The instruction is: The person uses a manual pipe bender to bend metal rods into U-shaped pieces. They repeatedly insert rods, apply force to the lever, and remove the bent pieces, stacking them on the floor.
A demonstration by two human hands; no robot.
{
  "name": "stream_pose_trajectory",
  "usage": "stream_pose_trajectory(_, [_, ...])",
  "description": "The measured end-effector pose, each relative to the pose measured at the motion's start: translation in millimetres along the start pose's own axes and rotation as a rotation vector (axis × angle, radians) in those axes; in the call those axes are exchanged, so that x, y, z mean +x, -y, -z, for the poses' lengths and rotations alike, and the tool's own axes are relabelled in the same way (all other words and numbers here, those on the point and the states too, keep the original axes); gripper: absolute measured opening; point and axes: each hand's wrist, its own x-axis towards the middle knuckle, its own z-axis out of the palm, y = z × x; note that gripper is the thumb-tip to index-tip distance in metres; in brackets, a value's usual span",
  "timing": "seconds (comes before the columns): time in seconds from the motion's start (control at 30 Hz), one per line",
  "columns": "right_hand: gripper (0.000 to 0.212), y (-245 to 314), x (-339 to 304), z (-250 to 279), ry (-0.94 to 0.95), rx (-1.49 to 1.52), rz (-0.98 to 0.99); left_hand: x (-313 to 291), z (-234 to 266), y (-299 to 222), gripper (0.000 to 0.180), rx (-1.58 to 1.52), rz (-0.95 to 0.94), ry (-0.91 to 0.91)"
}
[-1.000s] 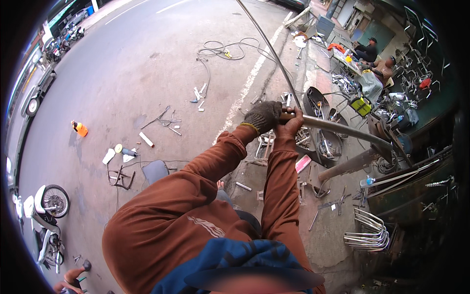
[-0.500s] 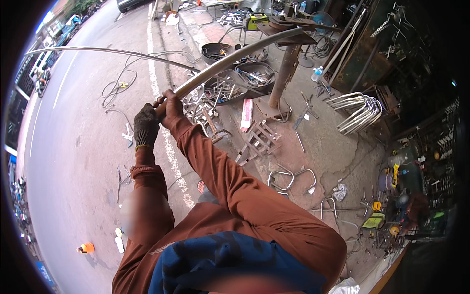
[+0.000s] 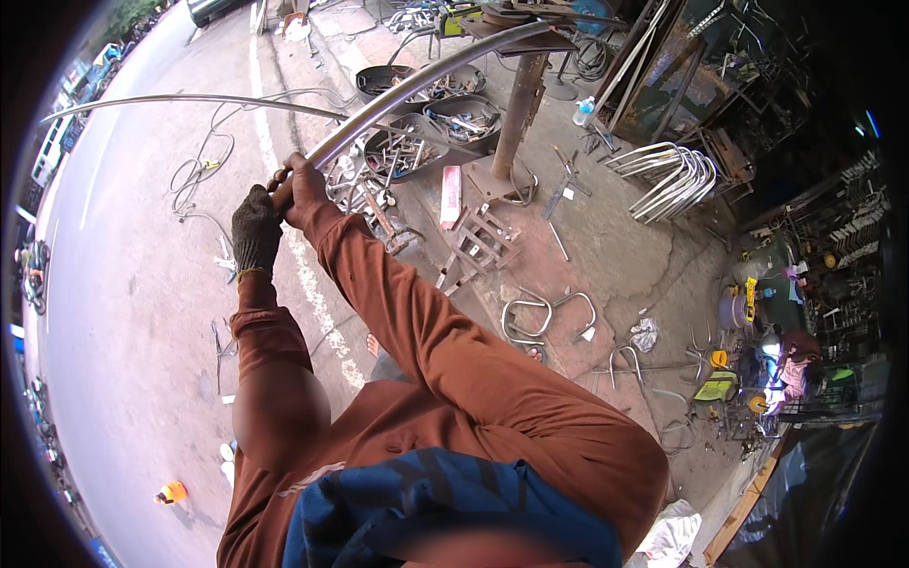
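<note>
My left hand point(image 3: 256, 227), in a dark knit glove, is closed round the near end of a long metal pipe point(image 3: 379, 106). Just beyond it my bare right hand point(image 3: 305, 194) grips the same pipe. From my hands the pipe slants up to the right, looking curved, to a rusty bending stand point(image 3: 508, 118) with a flat plate and round disc on top. A second, thinner metal tube point(image 3: 189, 97) stretches out to the left over the pavement and road; its right end passes behind the pipe.
Black tubs point(image 3: 402, 151) of metal parts stand left of the stand. Bent tubes point(image 3: 668, 175) lie stacked at right, with loose bent pieces point(image 3: 526, 315) nearer me. A cable point(image 3: 204, 170) trails over the ground. Bright light point(image 3: 772, 355) glows at far right; an orange object point(image 3: 170, 492) sits lower left.
The whole scene has shifted left and slightly up in view. Both hands keep their grip on the pipe. A bright glow has appeared at the far right.
</note>
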Motion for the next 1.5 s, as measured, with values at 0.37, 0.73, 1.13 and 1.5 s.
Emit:
stream_pose_trajectory(0.37, [0.01,-0.9,7.7,-2.6,-0.03,-0.032,-0.003,3.8,-0.8,2.0,0.021,0.004,0.048,-0.005])
stream_pose_trajectory(0.73, [0.017,12.8,-28.1,18.1,0.184,-0.048,-0.049,-15.5,13.1,-28.8,0.029,-0.247,0.242,-0.007])
stream_pose_trajectory(1.13, [0.039,79.8,69.7,67.7,-0.148,-0.086,0.027,-143.7,-54.9,276.3,0.023,-0.193,0.584,0.11])
stream_pose_trajectory(1.5, [0.021,127.6,-187.2,169.8,-0.831,0.113,1.057,-108.0,-272.6,127.9,0.062,-1.236,1.305,0.944])
